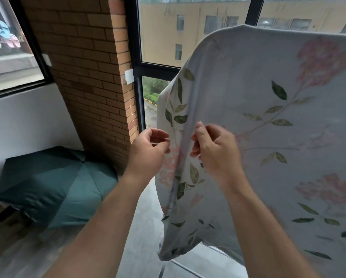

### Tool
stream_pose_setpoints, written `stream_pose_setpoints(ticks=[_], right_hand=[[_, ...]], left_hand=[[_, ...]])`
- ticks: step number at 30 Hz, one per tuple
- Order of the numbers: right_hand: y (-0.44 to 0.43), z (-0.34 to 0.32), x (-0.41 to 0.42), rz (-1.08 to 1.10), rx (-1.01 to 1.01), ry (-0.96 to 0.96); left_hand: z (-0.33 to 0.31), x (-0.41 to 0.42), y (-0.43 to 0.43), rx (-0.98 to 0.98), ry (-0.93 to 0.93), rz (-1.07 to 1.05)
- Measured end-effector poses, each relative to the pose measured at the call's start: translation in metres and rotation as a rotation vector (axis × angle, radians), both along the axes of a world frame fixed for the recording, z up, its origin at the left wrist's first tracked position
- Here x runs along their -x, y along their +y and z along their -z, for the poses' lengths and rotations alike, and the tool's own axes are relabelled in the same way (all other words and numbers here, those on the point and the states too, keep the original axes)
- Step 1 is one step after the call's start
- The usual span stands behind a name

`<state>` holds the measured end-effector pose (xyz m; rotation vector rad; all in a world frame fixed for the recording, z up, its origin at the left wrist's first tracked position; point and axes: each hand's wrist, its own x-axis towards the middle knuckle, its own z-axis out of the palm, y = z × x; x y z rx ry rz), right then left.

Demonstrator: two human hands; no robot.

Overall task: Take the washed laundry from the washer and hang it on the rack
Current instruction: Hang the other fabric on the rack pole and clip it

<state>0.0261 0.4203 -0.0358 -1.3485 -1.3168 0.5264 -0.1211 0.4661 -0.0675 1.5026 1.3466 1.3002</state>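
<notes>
A pale grey sheet (268, 101) printed with green leaves and pink flowers hangs draped over the rack, filling the right half of the view. Only the rack's lower metal bars (180, 264) show beneath the cloth. My right hand (212, 149) pinches a vertical fold near the sheet's left edge, thumb and fingers curled on the fabric. My left hand (148, 151) is just left of the sheet's edge with its fingers curled at the hem; whether it grips the cloth is unclear. The washer is out of view.
An open teal umbrella (57, 185) lies on the floor at the left, under a white wall. A brick pillar (91, 73) stands behind it. Black-framed windows (136, 63) run along the back, close behind the rack.
</notes>
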Motion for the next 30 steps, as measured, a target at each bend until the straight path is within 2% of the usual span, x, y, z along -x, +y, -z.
stream_pose_setpoints(ticks=[3,8,11,18,25,30], right_hand=[[0.022,0.017,0.012,-0.071,0.105,0.007],[0.078,0.041,0.040,-0.146,0.116,-0.145],[0.117,0.049,0.058,-0.208,0.146,-0.212],[0.179,0.054,0.093,-0.370,0.378,-0.724],[0.234,0.058,0.119,-0.288,0.479,-0.731],[0.280,0.070,0.134,-0.089,0.504,-0.699]], left_hand=[[0.014,0.008,0.026,0.057,-0.027,-0.027],[0.029,0.029,0.077,0.160,-0.025,-0.088],[0.030,0.045,0.109,0.229,0.050,-0.098],[0.020,0.074,0.173,0.264,0.112,-0.154],[0.035,0.101,0.239,0.318,0.092,-0.090],[0.055,0.114,0.307,0.344,0.075,0.086]])
